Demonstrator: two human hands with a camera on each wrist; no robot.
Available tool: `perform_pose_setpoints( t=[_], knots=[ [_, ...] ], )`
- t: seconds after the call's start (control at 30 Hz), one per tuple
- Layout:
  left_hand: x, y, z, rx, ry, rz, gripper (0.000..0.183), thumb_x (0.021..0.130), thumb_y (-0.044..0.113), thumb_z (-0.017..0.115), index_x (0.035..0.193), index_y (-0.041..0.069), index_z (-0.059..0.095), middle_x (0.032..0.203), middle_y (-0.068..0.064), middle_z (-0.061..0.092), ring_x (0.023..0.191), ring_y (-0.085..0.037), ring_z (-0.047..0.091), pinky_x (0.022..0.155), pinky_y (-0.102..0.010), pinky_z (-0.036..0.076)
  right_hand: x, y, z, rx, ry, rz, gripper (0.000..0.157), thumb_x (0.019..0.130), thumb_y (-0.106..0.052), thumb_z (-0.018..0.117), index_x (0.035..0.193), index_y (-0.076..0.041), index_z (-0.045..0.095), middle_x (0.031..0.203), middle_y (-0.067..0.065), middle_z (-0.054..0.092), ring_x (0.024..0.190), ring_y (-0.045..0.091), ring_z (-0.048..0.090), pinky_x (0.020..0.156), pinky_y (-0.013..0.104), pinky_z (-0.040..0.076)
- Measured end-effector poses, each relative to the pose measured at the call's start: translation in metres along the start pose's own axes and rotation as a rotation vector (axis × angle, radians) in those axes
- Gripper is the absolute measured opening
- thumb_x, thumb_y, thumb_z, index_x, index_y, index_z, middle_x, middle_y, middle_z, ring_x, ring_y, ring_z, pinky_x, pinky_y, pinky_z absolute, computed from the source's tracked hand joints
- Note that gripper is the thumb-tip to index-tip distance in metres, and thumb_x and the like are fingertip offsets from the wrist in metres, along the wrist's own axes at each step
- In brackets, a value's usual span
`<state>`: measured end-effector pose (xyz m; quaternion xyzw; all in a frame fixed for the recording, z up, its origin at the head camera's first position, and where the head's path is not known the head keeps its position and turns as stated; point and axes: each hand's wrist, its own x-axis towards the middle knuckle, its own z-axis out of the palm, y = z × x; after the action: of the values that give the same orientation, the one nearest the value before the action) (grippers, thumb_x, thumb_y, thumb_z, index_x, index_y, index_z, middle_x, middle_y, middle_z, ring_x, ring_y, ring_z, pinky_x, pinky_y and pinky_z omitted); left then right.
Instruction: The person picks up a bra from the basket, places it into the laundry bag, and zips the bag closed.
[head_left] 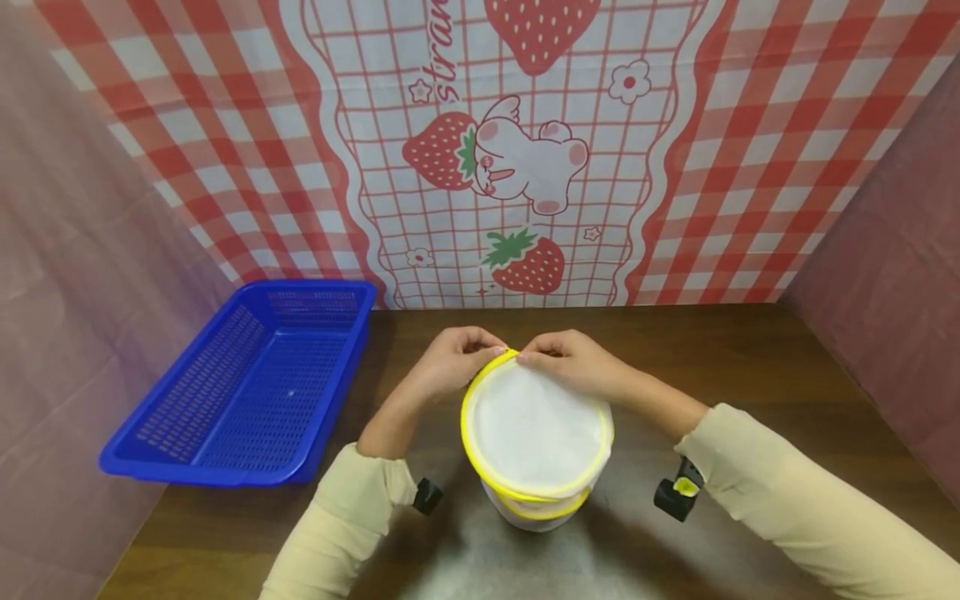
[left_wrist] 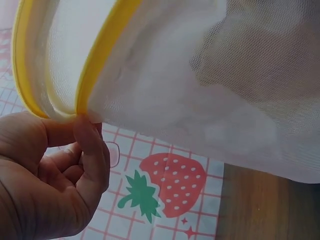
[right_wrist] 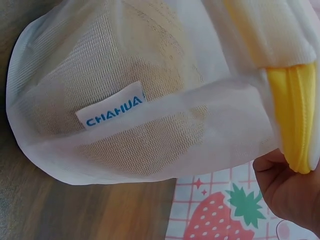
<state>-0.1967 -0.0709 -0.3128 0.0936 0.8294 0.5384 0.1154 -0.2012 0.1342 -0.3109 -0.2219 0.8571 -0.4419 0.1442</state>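
Note:
A white mesh laundry bag (head_left: 538,427) with yellow trim stands upright on the table, round and with its lid panel facing up. At its far rim my left hand (head_left: 450,362) pinches the yellow edging between thumb and forefinger, as the left wrist view also shows on the yellow band (left_wrist: 102,47). Close beside it, my right hand (head_left: 573,364) pinches the same rim with thumb and finger. In the right wrist view the bag's side carries a white label (right_wrist: 111,106) with blue lettering, and a yellow strip (right_wrist: 295,117) runs by the right hand. The right fingertips are hidden there.
To the left sits a blue perforated plastic basket (head_left: 288,383) with nothing in it. The dark wooden table (head_left: 750,367) meets a red-checked strawberry cloth (head_left: 622,167) at the back. Pink curtains (head_left: 67,275) hang at both sides.

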Motion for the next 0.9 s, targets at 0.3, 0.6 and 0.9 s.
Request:
perform_pose_setpoints(
  t=[0.3,0.6,0.9],
  knots=[
    [0.0004,-0.0022,-0.0003,-0.004,0.016,-0.011,0.021,0.091,0.019,0.061,0.101,0.002,0.067,0.081,-0.009,0.064,0.059,-0.012,0.053,0.053,-0.023,0.047,-0.0004,-0.0009,-0.0005,0.037,0.006,0.005,0.028,0.094,-0.03,0.055,0.099,-0.006,0.069,0.087,0.007,0.065,0.066,0.012,0.055,0.056,0.027,0.05],
    [-0.0003,-0.0023,-0.0001,-0.003,0.018,-0.016,0.021,0.092,0.02,0.06,0.101,0.003,0.067,0.084,-0.01,0.065,0.062,-0.013,0.056,0.055,-0.024,0.049,0.0029,-0.0009,-0.0008,0.078,-0.018,0.016,0.035,0.096,-0.035,0.05,0.106,-0.006,0.067,0.09,0.009,0.065,0.067,0.014,0.059,0.058,0.03,0.052],
    [-0.0007,-0.0023,0.0018,-0.001,0.005,-0.016,0.02,0.091,0.02,0.061,0.1,0.004,0.067,0.085,-0.01,0.066,0.064,-0.013,0.058,0.056,-0.025,0.05,0.0048,-0.0027,0.0002,-0.045,-0.011,-0.063,0.028,0.091,-0.029,0.06,0.104,-0.007,0.071,0.097,0.007,0.068,0.076,0.012,0.058,0.062,0.026,0.051]
  ],
)
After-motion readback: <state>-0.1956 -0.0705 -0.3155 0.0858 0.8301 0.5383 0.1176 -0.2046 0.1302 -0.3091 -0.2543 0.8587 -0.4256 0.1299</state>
